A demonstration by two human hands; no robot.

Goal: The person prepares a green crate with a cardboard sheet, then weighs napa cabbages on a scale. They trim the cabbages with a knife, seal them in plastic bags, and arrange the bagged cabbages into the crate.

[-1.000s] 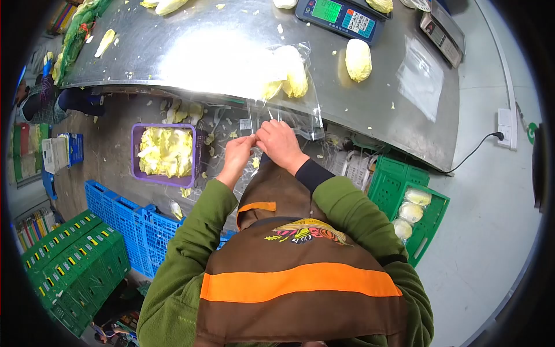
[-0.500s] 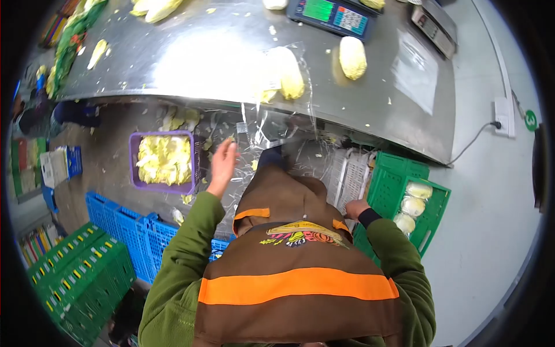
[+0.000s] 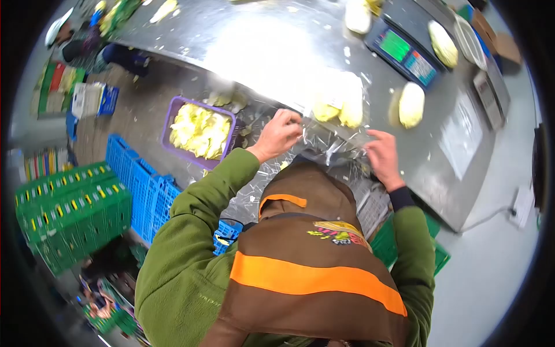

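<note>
Napa cabbages (image 3: 351,113) lie in a clear plastic bag (image 3: 338,134) at the near edge of the steel table, partly washed out by glare. My left hand (image 3: 280,134) is closed, its fingers pinching the left side of the bag's loose film. On the other side, my right hand (image 3: 383,159) pinches the film between thumb and fingers. The bag's open end hangs over the edge toward my apron. A bare napa cabbage (image 3: 411,105) sits on the table to the right of the bag.
A digital scale (image 3: 407,49) carries another cabbage (image 3: 443,44). Flat plastic bags (image 3: 462,136) lie at the table's right. A purple crate (image 3: 169,130) of leaves stands on the floor at left, near blue crates (image 3: 136,179) and green crates (image 3: 75,202). Another person (image 3: 87,49) is at far left.
My right hand has risen from beside the green crate to the bag. My left hand has moved onto the film's left side. The view has turned, shifting the table rightward.
</note>
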